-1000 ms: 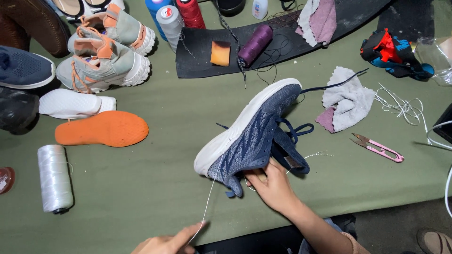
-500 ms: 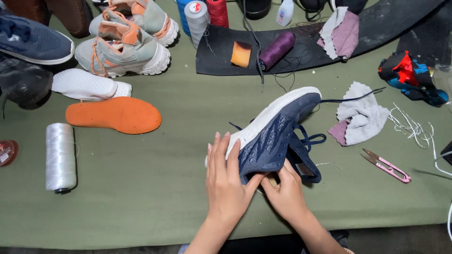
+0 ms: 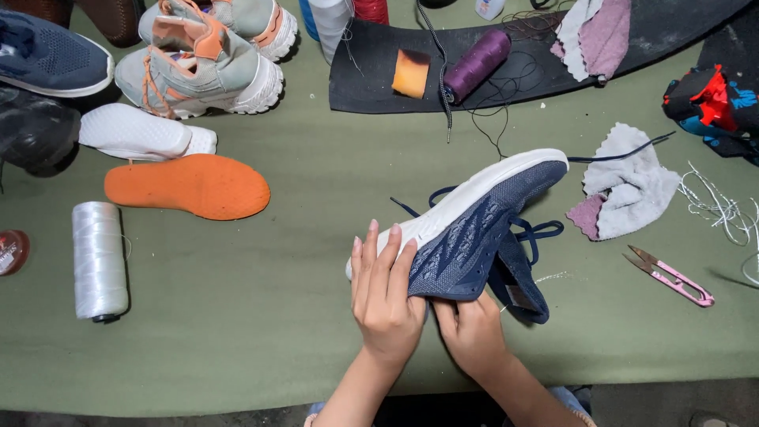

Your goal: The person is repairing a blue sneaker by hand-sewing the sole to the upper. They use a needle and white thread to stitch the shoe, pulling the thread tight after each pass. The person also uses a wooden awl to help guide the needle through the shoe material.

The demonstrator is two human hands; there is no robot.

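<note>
- Head view: navy knit shoe with white sole lies on its side just right of centre on the green table, toe pointing to about 2 o'clock, heel end at the hands.
- Left hand: fingers flat and extended over the heel and sole edge, pressing rather than curled; grip mostly open, pinning the shoe.
- Right hand: at 6 o'clock of the shoe, fingers tucked up under the collar; grip looks partly closed on the knit upper, but the fingertips are hidden, so I cannot tell how tightly.
- Risk 1: the shoe rests on a narrow side edge. Judged likely to roll or skid toward 2 o'clock if the left palm lifts while the right pulls.
- Risk 2: loose navy laces trail at 3 o'clock of the shoe. They could snag under a wrist or drag the grey cloth lying just beside the toe.
- Risk 3: a pale thread shows faintly near the tongue flap. If attached, a sideways tug might pucker the knit or snap it; attachment cannot be confirmed.
- Risk 4: pink thread snips lie at 3 o'clock, apart from the hands, blades toward the shoe. A blind reach could nick a finger.
- Further out: white thread spool at 9 o'clock lies on its side and could roll if the table is jolted; orange insole at 10 o'clock and purple spool at 12 o'clock are well apart, low concern.
</note>
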